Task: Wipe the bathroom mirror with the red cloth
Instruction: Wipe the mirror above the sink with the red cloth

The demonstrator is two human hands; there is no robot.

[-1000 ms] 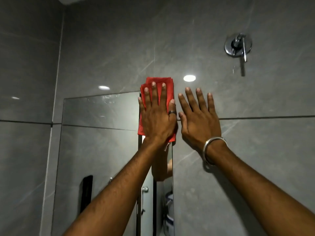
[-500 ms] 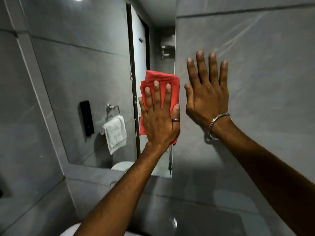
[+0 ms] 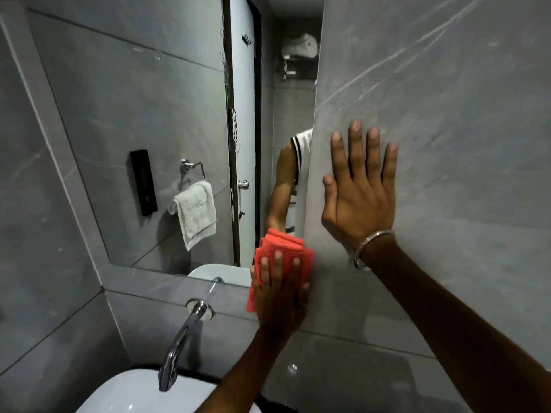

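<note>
The mirror [image 3: 155, 120] is set into the grey tiled wall and reflects a towel ring, a door and a person's arm. My left hand [image 3: 280, 296] presses the folded red cloth [image 3: 283, 248] flat against the mirror's lower right corner, where glass meets tile; fingers lie spread on the cloth and a ring shows on one finger. My right hand [image 3: 359, 192] rests flat with fingers apart on the tiled wall just right of the mirror's edge, holding nothing; a metal bangle sits on its wrist.
A chrome wall tap [image 3: 182, 335] juts out below the mirror over a white basin [image 3: 134, 391]. Grey tile wall [image 3: 447, 114] fills the right side. In the mirror's reflection hang a white towel [image 3: 195, 210] and a black wall unit [image 3: 143, 181].
My left hand has slid the red cloth down the mirror's right edge from the top corner to the bottom corner. The view has tilted down, bringing the tap and basin into sight.
</note>
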